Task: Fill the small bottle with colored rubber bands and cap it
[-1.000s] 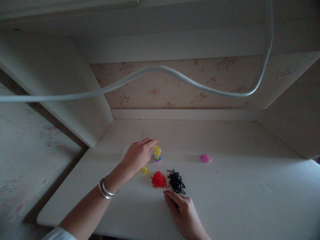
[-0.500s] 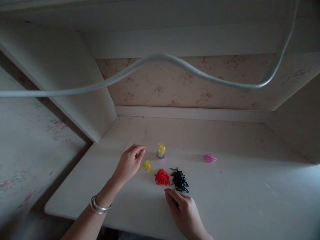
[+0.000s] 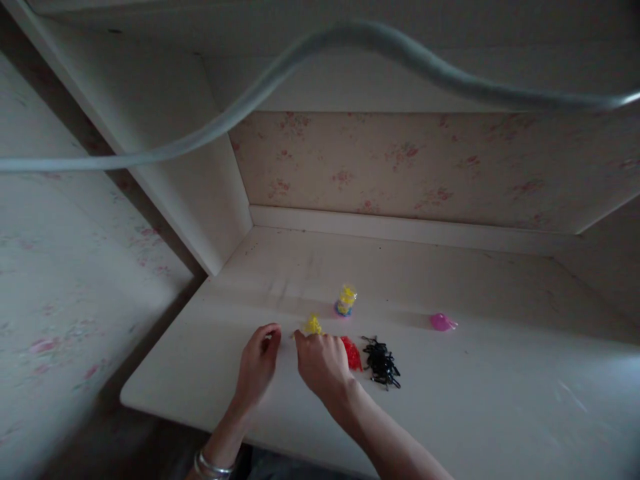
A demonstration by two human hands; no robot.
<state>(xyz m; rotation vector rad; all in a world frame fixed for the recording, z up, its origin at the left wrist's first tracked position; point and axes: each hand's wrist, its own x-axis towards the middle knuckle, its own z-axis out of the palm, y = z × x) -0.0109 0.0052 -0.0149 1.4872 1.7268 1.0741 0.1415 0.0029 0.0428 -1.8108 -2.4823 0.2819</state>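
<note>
My left hand [image 3: 259,363] rests near the front of the white desk [image 3: 475,400], fingers curled with thumb and forefinger close together; what they hold, if anything, is too small to see. My right hand [image 3: 323,363] lies beside it, fingertips touching a small yellow pile [image 3: 313,325] of tiny pieces. It partly covers a red pile [image 3: 353,353]. A black pile [image 3: 381,362] lies just right of the red one. A small container [image 3: 345,301] topped with yellow pieces stands behind the piles.
A pink lid-like object [image 3: 442,322] lies to the right on the desk. A grey cable [image 3: 280,73] hangs across the upper view. A white side panel [image 3: 165,167] rises at the left, with floral wallpaper behind the desk.
My left hand drew back from the container toward the desk's front. My right hand moved left from beside the black pile to the yellow pile. The camera shifted left.
</note>
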